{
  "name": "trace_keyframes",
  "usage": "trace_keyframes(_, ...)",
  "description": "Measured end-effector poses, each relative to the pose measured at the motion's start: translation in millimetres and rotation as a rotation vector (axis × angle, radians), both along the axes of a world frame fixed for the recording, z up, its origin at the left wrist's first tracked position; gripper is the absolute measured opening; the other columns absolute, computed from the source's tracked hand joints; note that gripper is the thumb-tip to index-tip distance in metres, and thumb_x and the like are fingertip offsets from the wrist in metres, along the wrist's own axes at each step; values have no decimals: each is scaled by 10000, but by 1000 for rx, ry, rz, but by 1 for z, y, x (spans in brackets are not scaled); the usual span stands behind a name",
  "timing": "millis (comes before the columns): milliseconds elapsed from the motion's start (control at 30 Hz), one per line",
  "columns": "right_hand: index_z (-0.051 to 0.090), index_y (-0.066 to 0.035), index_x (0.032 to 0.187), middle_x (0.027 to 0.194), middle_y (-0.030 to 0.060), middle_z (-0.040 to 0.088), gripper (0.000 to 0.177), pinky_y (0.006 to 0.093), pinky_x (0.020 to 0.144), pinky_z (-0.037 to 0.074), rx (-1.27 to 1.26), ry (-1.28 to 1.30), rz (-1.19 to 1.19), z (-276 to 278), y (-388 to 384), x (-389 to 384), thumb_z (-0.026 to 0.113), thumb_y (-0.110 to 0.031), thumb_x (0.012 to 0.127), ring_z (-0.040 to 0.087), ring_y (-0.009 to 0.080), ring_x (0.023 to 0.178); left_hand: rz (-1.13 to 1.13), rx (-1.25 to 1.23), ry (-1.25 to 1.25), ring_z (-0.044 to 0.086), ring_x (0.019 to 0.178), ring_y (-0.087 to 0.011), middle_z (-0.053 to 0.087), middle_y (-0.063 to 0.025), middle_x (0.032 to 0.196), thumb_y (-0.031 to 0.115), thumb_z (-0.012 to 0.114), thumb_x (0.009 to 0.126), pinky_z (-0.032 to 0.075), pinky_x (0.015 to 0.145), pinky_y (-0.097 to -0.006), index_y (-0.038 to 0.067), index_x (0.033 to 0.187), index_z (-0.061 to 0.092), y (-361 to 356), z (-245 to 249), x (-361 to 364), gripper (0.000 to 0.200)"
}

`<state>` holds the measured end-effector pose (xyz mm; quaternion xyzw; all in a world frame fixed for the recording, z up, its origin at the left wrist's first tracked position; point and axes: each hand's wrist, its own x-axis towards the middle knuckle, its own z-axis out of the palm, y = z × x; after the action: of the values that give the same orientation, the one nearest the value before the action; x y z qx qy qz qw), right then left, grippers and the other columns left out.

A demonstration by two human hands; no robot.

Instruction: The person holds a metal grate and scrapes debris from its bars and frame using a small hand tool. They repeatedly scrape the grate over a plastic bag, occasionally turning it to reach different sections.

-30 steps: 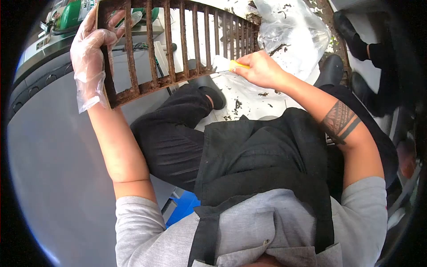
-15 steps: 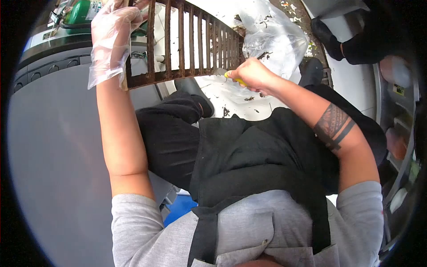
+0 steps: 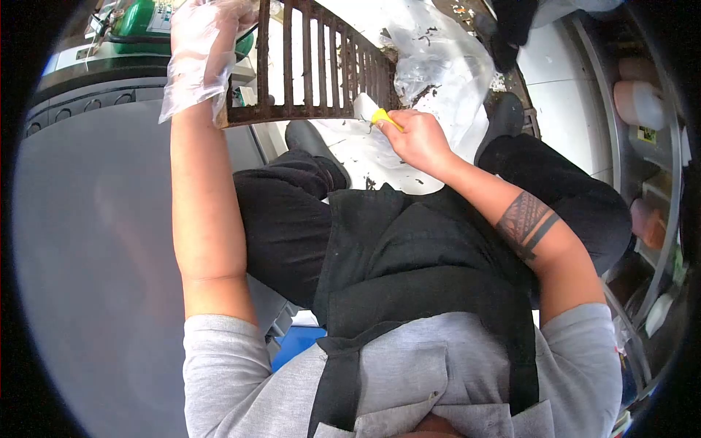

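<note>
A rusty brown metal grate (image 3: 292, 113) with long parallel bars is held tilted in front of me. My left hand (image 3: 208, 44), in a clear plastic glove, closes around its upper left end; the fingertips are partly hidden. In my bare right hand (image 3: 423, 140) is a scraper (image 3: 388, 118) with a yellow handle and a pale flat blade. The blade is at the lower rail of the grate, toward its right end. Below, dark flakes lie on a clear plastic sheet (image 3: 445, 69).
A grey flat panel (image 3: 102, 241) fills the left side. A green cylinder (image 3: 133, 25) is at the upper left. Shelves with containers (image 3: 639, 102) stand to the right. Another person's dark-clothed leg (image 3: 511, 22) shows at the top right, near the debris-strewn floor.
The scraper's blade has turned and shows more fully against the lower rail. The grate sits slightly higher in view. The other person's leg has shifted left and up.
</note>
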<state>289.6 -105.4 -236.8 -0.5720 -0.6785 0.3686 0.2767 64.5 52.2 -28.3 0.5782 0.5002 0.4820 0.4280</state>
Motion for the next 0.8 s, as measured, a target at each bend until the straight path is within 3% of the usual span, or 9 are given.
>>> trace_keyframes(100, 766, -15, 997, 958, 207, 734, 324, 455, 805, 568, 124, 88, -49, -19, -4, 3, 694, -325, 934, 707, 383, 883, 61, 21, 72, 711, 933, -230, 644, -140, 1227, -110, 529, 722, 555, 681, -253, -86, 1405, 542, -12, 5, 9, 684)
trace_keyframes(200, 769, -9, 1021, 967, 188, 746, 314, 425, 829, 578, 118, 110, -72, -26, -2, 0, 725, -304, 919, 719, 367, 899, 93, -49, 85, 711, 921, -236, 638, -149, 1242, -115, 525, 709, 577, 703, -263, -101, 1415, 525, 0, 5, -3, 706)
trace_keyframes(367, 760, 9, 1002, 966, 180, 750, 327, 413, 836, 584, 198, 82, -50, -30, 0, 4, 733, -305, 917, 723, 363, 905, 159, -69, 54, 695, 1046, -273, 617, -186, 1333, -118, 503, 685, 591, 773, -271, -92, 1450, 500, -10, 9, 9, 765)
trace_keyframes(467, 757, 6, 1002, 960, 181, 747, 329, 416, 821, 584, 242, 83, -15, -29, 5, 7, 733, -311, 917, 720, 365, 892, 21, 11, 52, 692, 1057, -268, 620, -165, 1334, -109, 497, 676, 586, 811, -272, -83, 1454, 503, -13, 8, 4, 779)
trace_keyframes(600, 762, -28, 1005, 961, 192, 738, 305, 442, 781, 573, 172, 57, 101, -27, 17, 12, 720, -319, 924, 708, 380, 867, 49, -87, 90, 683, 1074, -254, 621, -149, 1338, -103, 479, 665, 580, 833, -277, -66, 1443, 524, -3, 11, -3, 781)
trace_keyframes(733, 762, -43, 1000, 942, 193, 728, 295, 456, 753, 562, 35, 98, 165, -16, 29, 18, 705, -324, 931, 697, 391, 843, 79, 1, 67, 684, 1015, -222, 627, -131, 1323, -101, 455, 677, 571, 795, -248, -51, 1441, 533, -13, 7, 8, 770)
trace_keyframes(800, 761, 6, 1021, 905, 187, 737, 274, 427, 723, 566, 52, 15, 252, -8, 36, 22, 734, -250, 927, 706, 360, 795, 73, -17, 73, 682, 999, -213, 625, -128, 1324, -103, 453, 677, 568, 786, -245, -49, 1442, 534, -11, 6, 4, 771)
